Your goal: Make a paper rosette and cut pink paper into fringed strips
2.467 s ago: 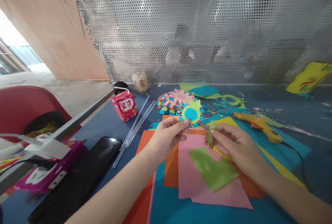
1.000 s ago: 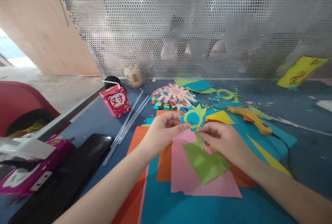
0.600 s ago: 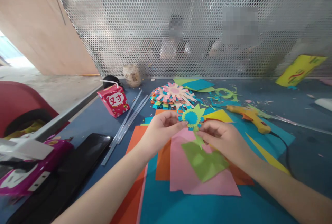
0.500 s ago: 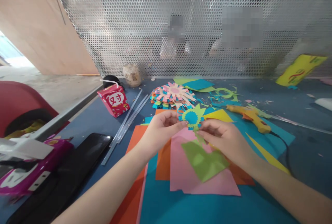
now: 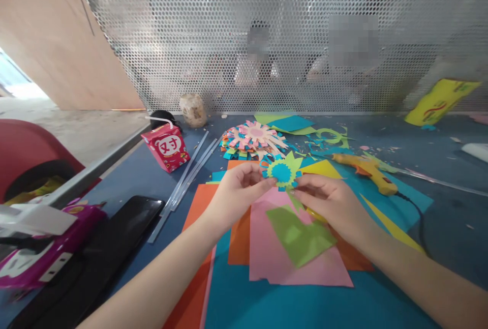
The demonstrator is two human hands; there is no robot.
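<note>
Between my two hands, above the coloured sheets, is a small paper flower (image 5: pixel 281 172) with a blue centre, a green ring and cut petals in blue and green. My left hand (image 5: pixel 244 186) pinches its left edge between thumb and fingers. My right hand (image 5: pixel 324 199) closes on its lower right edge. Beneath lie a green paper piece (image 5: pixel 301 237), a pink sheet (image 5: pixel 267 260), an orange sheet (image 5: pixel 239 237) and a large blue sheet (image 5: pixel 244 298). Just beyond my hands sits a pile of finished-looking fringed paper flowers (image 5: pixel 255 136), the top one pink.
A yellow glue gun (image 5: pixel 368 171) with a black cord lies at right, paper scraps (image 5: pixel 331 138) behind it. Clear glue sticks (image 5: pixel 190 179), a red drink carton (image 5: pixel 168 147), a jar (image 5: pixel 193 110) and a black phone (image 5: pixel 125 232) are at left. A perforated metal panel (image 5: pixel 213 29) closes the back.
Both hands stay nearly in place, still on the paper flower. The flower's green petals look slightly turned; the rest of the table is unchanged.
</note>
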